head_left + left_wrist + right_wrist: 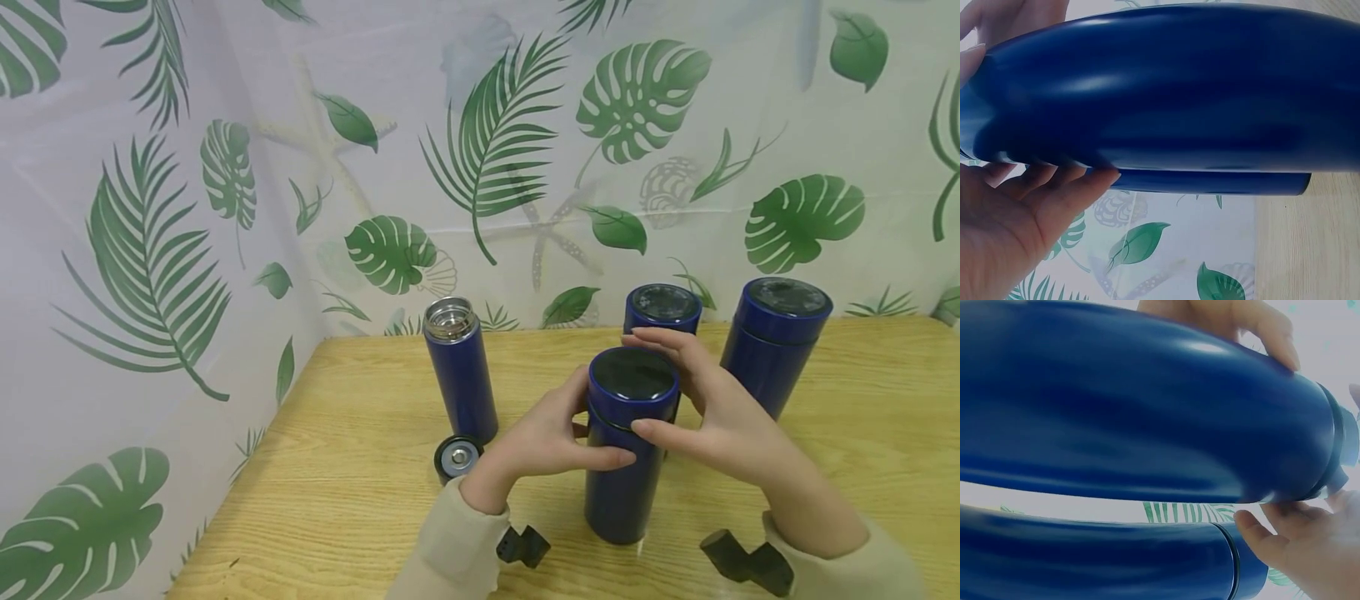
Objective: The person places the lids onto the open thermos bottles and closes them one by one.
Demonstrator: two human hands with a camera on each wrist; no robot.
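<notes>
A dark blue thermos bottle (618,504) with a black-topped lid (633,375) stands upright on the table in the head view. My left hand (543,433) grips its upper body from the left, thumb across the front. From the right, my right hand (723,421) holds the lid, thumb near the seam and fingers around the back. The left wrist view shows the bottle's glossy side (1179,94) large, with left fingers (1066,194) against it. In the right wrist view, right fingers (1266,540) are by the lid end, while the left hand (1229,319) lies across the far side.
To the left stands a lidless blue thermos (465,383) with a steel mouth, and a removed lid (457,457) lies inside-up before it. Two lidded blue thermoses (772,354) stand behind and right. A leaf-patterned sheet (480,167) hangs behind the wooden table (322,517).
</notes>
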